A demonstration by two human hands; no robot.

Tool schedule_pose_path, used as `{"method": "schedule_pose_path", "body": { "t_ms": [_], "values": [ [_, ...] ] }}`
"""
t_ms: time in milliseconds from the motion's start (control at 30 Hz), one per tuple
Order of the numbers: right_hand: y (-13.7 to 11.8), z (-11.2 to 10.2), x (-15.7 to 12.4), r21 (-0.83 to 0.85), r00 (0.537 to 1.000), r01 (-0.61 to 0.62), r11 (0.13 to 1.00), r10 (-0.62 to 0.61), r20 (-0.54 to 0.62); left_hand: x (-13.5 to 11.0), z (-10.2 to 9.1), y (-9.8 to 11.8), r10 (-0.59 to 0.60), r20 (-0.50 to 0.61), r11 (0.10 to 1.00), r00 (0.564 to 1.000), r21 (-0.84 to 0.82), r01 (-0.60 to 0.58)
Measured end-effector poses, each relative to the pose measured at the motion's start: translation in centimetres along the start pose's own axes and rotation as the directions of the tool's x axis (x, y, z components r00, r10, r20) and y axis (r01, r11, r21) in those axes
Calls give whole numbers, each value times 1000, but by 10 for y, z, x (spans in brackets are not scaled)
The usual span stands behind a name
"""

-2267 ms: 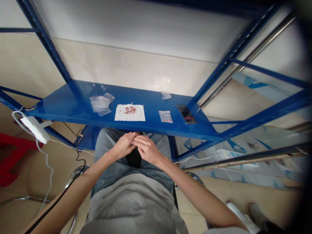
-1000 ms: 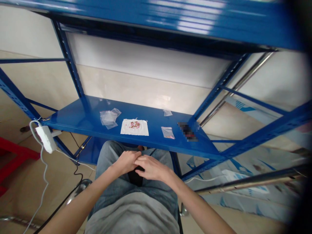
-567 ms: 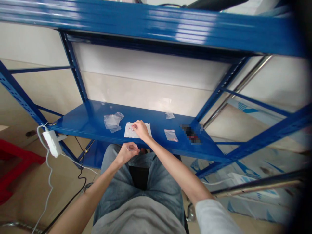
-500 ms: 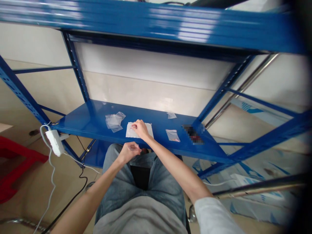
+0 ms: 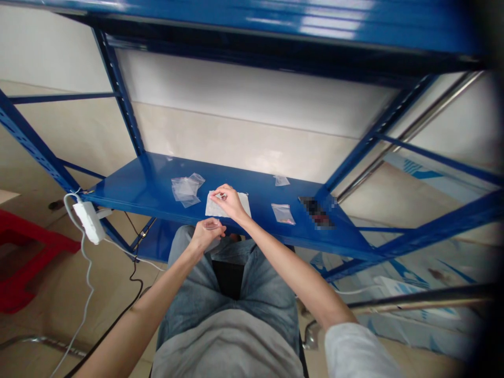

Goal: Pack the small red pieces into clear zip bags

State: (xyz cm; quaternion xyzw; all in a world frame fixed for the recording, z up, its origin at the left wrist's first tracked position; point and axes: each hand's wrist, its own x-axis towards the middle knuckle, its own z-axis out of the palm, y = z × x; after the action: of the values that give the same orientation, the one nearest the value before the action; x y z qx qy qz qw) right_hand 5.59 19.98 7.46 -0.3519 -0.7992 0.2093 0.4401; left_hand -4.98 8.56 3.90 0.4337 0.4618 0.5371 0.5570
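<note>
My right hand reaches over the front of the blue shelf and pinches something tiny above a white cloth lying there. What the fingers hold is too small to name. My left hand hovers just below the shelf edge above my lap, fingers curled round a small clear plastic bag.
On the shelf lie a heap of clear bags, one small bag with pink bits, another clear bag at the back and a dark blurred object. A white power strip hangs at the left. A red stool stands on the floor.
Both hands were together over my lap. My right hand has since reached up to the white cloth on the shelf and pinched there, while my left hand stays low with the bag.
</note>
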Motion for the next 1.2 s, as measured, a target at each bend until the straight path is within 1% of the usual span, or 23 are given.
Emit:
{"method": "schedule_pose_path", "body": {
  "t_ms": [33, 100, 167, 233, 267, 300, 367, 433, 500, 567, 667, 767, 867, 933, 1000, 1100, 1133, 1200],
  "values": [
    [-7, -5, -6, 66, 999, 4, 998, -6, 33, 0, 0, 0, 0, -2, 1000, 1000, 4, 0],
    [-21, -16, -21, 140, 993, 12, 990, -28, 113, 1, 0, 1, 10, 1, 1000, 1000, 14, -10],
    [-31, -25, -37, 159, 977, 38, 987, -70, 204, 1, 0, 0, 22, 1, 999, 1000, 39, -22],
    [-34, -31, -47, 163, 954, 81, 983, -124, 274, 0, 1, -1, 39, 9, 997, 999, 70, -40],
    [-32, -33, -49, 159, 951, 93, 983, -136, 279, -1, 2, -1, 52, 21, 995, 998, 79, -54],
    [-27, -34, -49, 147, 957, 93, 985, -129, 261, -2, 2, -1, 64, 38, 994, 997, 85, -67],
    [-12, -35, -42, 84, 982, 51, 995, -65, 180, -5, 2, 0, 76, 81, 993, 994, 87, -83],
    [7, -34, -30, -25, 994, -14, 1000, 16, 106, -8, 3, 2, 58, 102, 994, 993, 85, -67],
    [23, -30, -17, -148, 995, -42, 988, 55, 84, -9, 3, 3, 31, 106, 997, 994, 62, -37],
    [34, -25, -7, -242, 994, -22, 970, 46, 94, -9, 3, 5, 15, 104, 1000, 994, 16, -17],
    [41, -16, -1, -318, 992, 44, 947, -3, 129, -8, 2, 8, 13, 93, 999, 996, -42, -10],
    [42, -9, 0, -367, 988, 70, 927, -13, 154, -8, 1, 12, -13, 76, 999, 997, -34, 16],
    [44, -6, -1, -380, 986, 58, 923, 6, 166, -8, 1, 14, -52, 71, 998, 996, -14, 54],
    [42, -6, -1, -358, 988, 40, 933, 17, 156, -7, 1, 12, -46, 70, 999, 996, -3, 46],
    [36, -7, 0, -302, 992, 20, 953, 18, 121, -6, 0, 9, -23, 66, 1000, 998, 4, 23],
    [18, -13, -2, -124, 997, 2, 992, 7, 76, -3, -1, 3, -6, 57, 1000, 998, 6, 5],
    [10, -16, -5, -52, 996, 1, 999, 4, 85, -2, -1, 2, -1, 57, 1000, 998, 6, 0],
    [-6, -22, -14, 66, 989, 2, 998, -12, 151, -1, -2, 0, 18, 60, 1000, 998, -1, -18]
  ]
}}
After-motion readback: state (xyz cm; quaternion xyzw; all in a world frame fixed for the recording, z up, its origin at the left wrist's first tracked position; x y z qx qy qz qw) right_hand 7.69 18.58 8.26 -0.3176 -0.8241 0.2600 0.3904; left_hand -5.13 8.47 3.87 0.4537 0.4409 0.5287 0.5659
